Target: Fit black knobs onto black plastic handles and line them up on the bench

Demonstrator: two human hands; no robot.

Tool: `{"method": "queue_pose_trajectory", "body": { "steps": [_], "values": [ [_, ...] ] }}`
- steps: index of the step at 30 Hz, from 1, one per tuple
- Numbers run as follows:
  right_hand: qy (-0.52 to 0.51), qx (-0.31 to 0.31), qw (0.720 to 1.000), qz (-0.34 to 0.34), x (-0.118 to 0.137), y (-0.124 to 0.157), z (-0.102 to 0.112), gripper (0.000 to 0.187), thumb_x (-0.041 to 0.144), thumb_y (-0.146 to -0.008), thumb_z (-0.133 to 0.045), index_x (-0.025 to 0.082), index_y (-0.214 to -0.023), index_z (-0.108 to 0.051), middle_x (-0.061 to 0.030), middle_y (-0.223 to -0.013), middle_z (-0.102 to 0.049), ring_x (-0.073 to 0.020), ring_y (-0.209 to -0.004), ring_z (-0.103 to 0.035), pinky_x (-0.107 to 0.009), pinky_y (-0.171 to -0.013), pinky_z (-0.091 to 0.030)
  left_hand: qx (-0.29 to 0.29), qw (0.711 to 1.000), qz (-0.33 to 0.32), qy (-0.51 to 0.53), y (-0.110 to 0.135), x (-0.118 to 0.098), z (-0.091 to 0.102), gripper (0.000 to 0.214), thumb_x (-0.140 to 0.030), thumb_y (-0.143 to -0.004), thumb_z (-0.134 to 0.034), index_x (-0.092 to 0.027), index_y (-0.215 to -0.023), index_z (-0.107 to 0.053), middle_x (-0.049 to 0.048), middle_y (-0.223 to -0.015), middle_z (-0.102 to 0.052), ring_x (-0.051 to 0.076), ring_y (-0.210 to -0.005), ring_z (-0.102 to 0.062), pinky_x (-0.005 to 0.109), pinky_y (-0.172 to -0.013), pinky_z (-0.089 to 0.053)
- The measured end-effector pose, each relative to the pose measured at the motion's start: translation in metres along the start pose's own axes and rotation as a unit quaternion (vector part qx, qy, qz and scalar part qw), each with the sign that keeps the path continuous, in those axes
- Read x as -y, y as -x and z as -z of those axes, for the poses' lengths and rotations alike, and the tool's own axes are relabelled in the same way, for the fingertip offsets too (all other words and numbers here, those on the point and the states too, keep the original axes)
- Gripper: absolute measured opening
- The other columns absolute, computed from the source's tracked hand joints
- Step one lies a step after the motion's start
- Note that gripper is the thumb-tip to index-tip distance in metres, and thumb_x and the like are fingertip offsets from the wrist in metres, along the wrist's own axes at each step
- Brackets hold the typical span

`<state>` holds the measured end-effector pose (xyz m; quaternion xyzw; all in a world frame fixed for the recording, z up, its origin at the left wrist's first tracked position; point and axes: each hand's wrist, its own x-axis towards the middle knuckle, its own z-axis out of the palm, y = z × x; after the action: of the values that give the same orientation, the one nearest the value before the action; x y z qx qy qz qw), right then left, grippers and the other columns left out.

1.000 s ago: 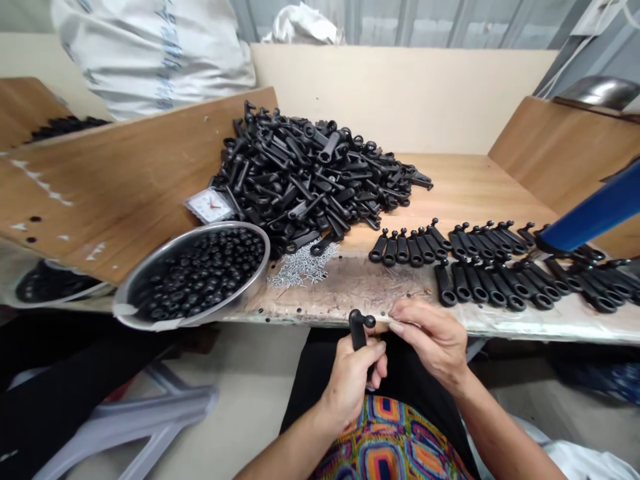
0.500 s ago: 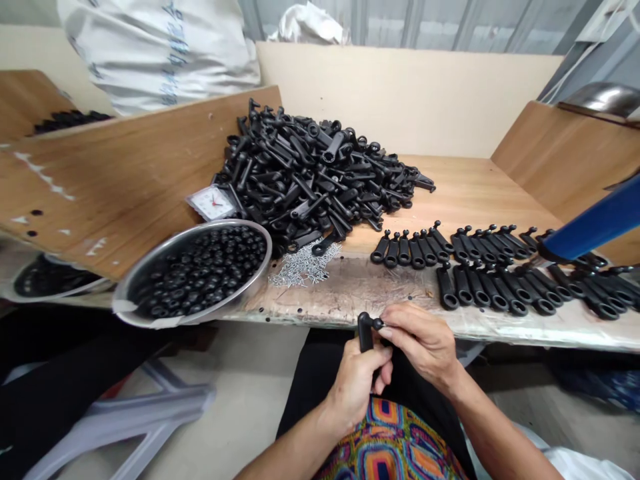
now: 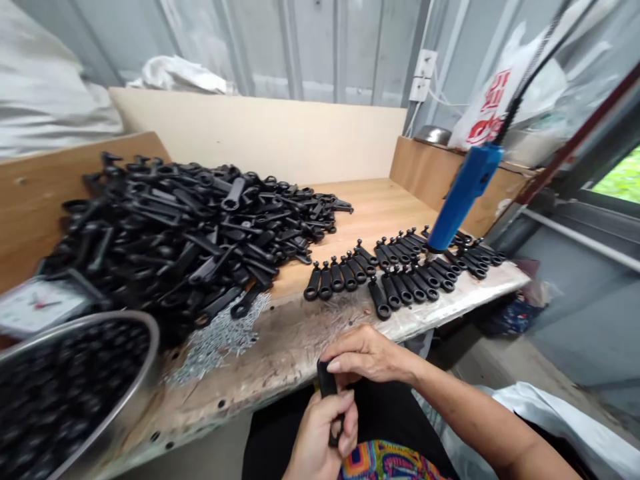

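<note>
Below the table's front edge, my left hand [image 3: 327,423] is closed around a black plastic crank handle [image 3: 327,379], held nearly upright, its ring end low near my palm. My right hand [image 3: 370,353] is closed at the upper end, thumb and fingertips pressed against it. The fingers hide the knob end and anything small between them. Past my right hand, several similar crank handles with small ball knobs [image 3: 383,310] lie in rows on the table [image 3: 285,353].
A large heap of black handles [image 3: 200,220] fills the left of the table. Small silver screws [image 3: 225,340] lie before it, beside a metal bowl [image 3: 153,333] of black knobs and a small clock [image 3: 40,303]. A blue electric screwdriver [image 3: 457,200] hangs over the rows.
The view has swung to the right, bringing the whole screwdriver into sight. The handle has turned in my hands, and my right fingers now cover its upper end, where the knob showed before.
</note>
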<state>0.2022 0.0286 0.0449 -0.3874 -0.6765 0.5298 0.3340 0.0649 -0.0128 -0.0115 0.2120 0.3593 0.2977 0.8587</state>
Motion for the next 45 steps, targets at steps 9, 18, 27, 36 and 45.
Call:
{"method": "queue_pose_trajectory", "body": {
  "steps": [9, 18, 27, 36, 45],
  "values": [
    [-0.21, -0.037, 0.971, -0.111, -0.016, 0.004, 0.001, 0.028, 0.029, -0.062, -0.07, 0.007, -0.078, -0.066, -0.0007, -0.06, -0.057, -0.0069, -0.05, -0.051, -0.017, -0.047, -0.041, 0.004, 0.994, -0.009, -0.105, -0.009, 0.008, -0.001, 0.038, -0.033, -0.071, -0.055, -0.012, -0.041, -0.042, -0.0033, -0.032, -0.033, 0.002, -0.028, -0.026, 0.019, -0.038, -0.014],
    [-0.006, -0.049, 0.998, -0.028, 0.003, 0.005, 0.023, 0.029, 0.028, -0.067, -0.068, 0.013, -0.092, -0.066, -0.0006, -0.071, -0.061, -0.01, -0.061, -0.055, -0.019, -0.057, -0.042, -0.001, 1.0, 0.007, 0.005, -0.012, -0.015, -0.029, 0.017, -0.018, -0.066, -0.053, -0.014, -0.053, -0.043, -0.0036, -0.036, -0.039, 0.004, -0.028, -0.027, 0.019, -0.036, -0.013],
    [0.416, -0.08, 0.905, 0.042, 0.005, -0.013, 0.071, 0.019, 0.025, -0.082, -0.052, 0.017, -0.095, -0.064, -0.0046, -0.086, -0.067, -0.0146, -0.08, -0.06, -0.021, -0.071, -0.04, 0.066, 0.997, 0.014, 0.032, -0.029, -0.019, -0.033, 0.036, -0.041, -0.081, -0.043, -0.007, -0.089, -0.053, 0.0136, -0.087, -0.06, 0.019, -0.067, -0.06, 0.025, -0.046, -0.042],
    [0.592, -0.041, 0.797, -0.11, 0.005, -0.036, 0.107, 0.016, 0.026, -0.08, -0.052, 0.02, -0.088, -0.064, -0.0051, -0.084, -0.068, -0.0195, -0.084, -0.061, -0.023, -0.064, -0.036, 0.055, 0.997, -0.009, -0.048, -0.018, -0.016, -0.017, 0.038, -0.032, -0.079, -0.048, -0.009, -0.109, -0.041, 0.01, -0.075, -0.06, 0.016, -0.058, -0.057, 0.021, -0.044, -0.037],
    [0.653, 0.005, 0.75, -0.109, 0.003, -0.046, 0.101, 0.017, 0.029, -0.081, -0.051, 0.022, -0.091, -0.063, -0.0078, -0.088, -0.066, -0.0227, -0.084, -0.059, -0.025, -0.059, -0.034, 0.041, 0.996, 0.007, -0.082, -0.012, -0.014, -0.005, 0.035, -0.03, -0.078, -0.051, -0.009, -0.105, -0.043, 0.0082, -0.073, -0.059, 0.014, -0.057, -0.056, 0.021, -0.045, -0.036]
  ]
}}
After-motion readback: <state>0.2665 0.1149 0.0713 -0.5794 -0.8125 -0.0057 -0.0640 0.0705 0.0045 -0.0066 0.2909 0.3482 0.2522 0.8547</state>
